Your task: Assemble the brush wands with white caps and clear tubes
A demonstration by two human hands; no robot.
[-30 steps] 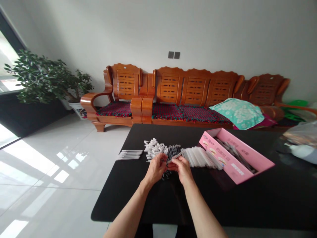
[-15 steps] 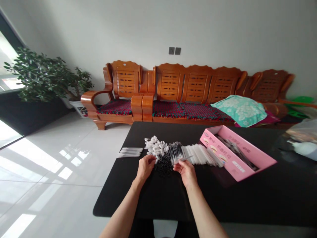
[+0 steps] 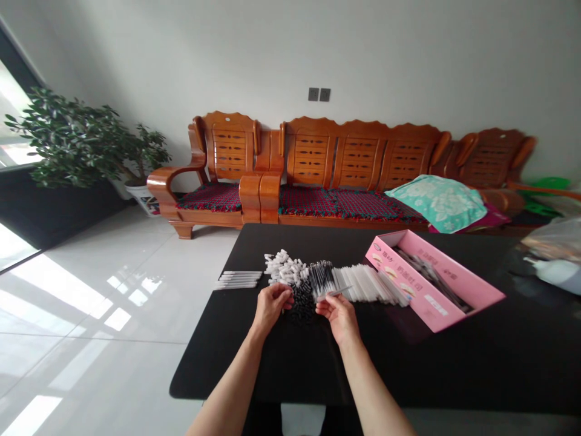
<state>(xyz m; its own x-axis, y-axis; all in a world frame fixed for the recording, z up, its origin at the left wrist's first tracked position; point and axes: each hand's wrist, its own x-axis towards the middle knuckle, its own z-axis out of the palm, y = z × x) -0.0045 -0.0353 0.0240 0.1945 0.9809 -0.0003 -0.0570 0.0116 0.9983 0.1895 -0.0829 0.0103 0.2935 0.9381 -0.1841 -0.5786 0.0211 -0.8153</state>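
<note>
While both bare forearms reach forward over a black surface, the right hand pinches one slim pale tube between its fingers. The tube is held above the near edge of a row of dark-tipped rods. Its long axis runs mostly left to right, tilted slightly, so that the right end points a little away from the person and the left end a little toward them.

The left hand has its fingers curled inward next to two heaps; I cannot tell whether they are fully closed or clasp a small piece. One heap is of short white pieces, the other, nearer the person, of small black pieces; both hold too many to count.

About five white sticks lie side by side at the left edge, pointing left to right. The dark-tipped rods, too many to count, point away from the person, dark parts at the far end. Beside them on the right is a row of translucent tubes, also uncountable, pointing away, far ends leaning left. One pink box stands slantwise at the right, with dark slim items inside. Behind are two wall sockets and one potted plant.
</note>
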